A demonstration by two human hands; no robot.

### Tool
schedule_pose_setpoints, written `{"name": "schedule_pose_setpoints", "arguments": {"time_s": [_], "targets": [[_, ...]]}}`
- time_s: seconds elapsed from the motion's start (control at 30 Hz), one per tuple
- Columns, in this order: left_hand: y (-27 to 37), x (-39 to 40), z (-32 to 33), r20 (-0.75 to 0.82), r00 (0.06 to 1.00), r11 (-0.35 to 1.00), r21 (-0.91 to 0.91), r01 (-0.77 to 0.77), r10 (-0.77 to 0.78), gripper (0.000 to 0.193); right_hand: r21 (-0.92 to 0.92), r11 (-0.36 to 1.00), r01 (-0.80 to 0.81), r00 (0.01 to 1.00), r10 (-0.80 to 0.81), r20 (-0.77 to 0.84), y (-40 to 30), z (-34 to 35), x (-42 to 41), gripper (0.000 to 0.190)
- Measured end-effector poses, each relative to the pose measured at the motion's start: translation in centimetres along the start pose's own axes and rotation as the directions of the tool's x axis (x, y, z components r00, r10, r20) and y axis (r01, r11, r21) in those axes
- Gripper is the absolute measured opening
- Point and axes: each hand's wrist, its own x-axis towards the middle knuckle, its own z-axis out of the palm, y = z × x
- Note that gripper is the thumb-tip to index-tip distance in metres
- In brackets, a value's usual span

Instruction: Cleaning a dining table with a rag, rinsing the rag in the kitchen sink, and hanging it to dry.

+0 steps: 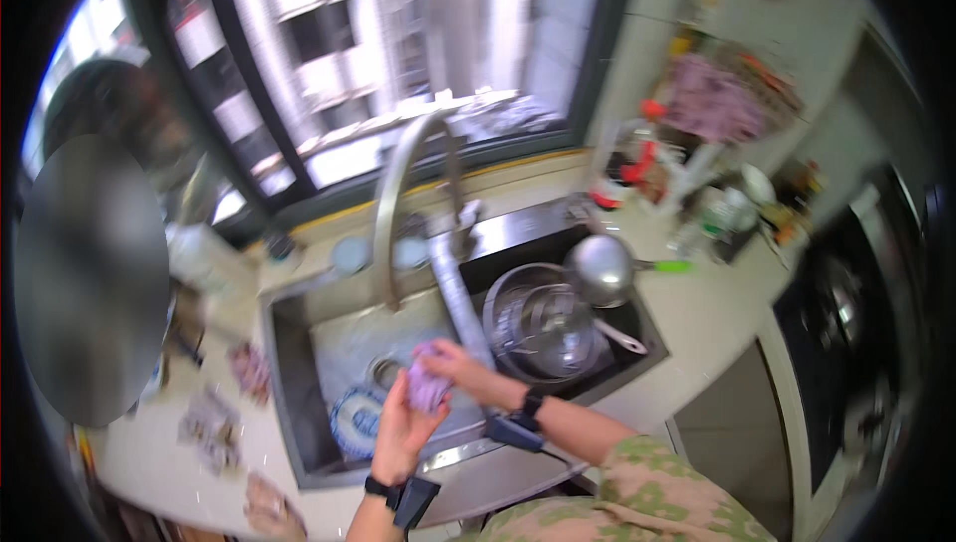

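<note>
Both hands grip a bunched purple cloth (427, 387) above the left basin of a steel double sink (287, 385). My left hand (409, 422) cups it from below, while my right hand (455, 366) pinches its upper side. Under them, partly hidden by my left hand, a blue-and-white plate (349, 422) lies in the basin near the drain (385, 372). The curved faucet (388, 213) arches over this basin; whether water runs is too blurred to tell.
In the right basin stand a glass bowl (515, 363) and a ladle-like steel pan (601, 269) with a green-tipped handle. Crumpled cloths (250, 370) lie on the left counter. A stove (836, 318) is at the right, a window (418, 42) ahead. Bottles (721, 213) crowd the back right.
</note>
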Motion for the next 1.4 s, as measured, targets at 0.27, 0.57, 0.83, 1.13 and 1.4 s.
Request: {"name": "schedule_pose_setpoints", "arguments": {"time_s": [0.27,0.57,0.83,1.13,1.4], "targets": [[-0.1,-0.5,-3.6,0.041,0.999,0.876,0.482,-0.006,-0.015,0.024,0.116,0.938,0.325,0.932,-0.339,0.131,0.2,3.7,0.3,0.033],[0.1,0.8,-4.1,0.012,0.995,0.410,0.912,0.030,-0.098,0.022,-0.541,0.788,0.296,0.851,-0.474,-0.225,5.2,3.6,4.4,0.025],[3.8,-2.2,-5.1,-0.005,0.993,0.412,0.910,0.055,-0.122,0.020,-0.585,0.802,0.123,0.684,-0.495,-0.535,4.9,5.3,3.3,0.035],[5.4,-6.0,-2.8,-0.009,0.991,0.414,0.908,0.064,-0.133,0.020,-0.767,0.641,-0.001,0.528,-0.651,-0.545,6.3,5.9,2.4,0.019],[-7.1,-6.3,4.0,0.109,0.931,0.415,0.908,0.049,-0.348,0.021,-0.854,0.510,0.104,0.498,-0.770,-0.399,7.9,-2.7,-9.6,0.014]]}}
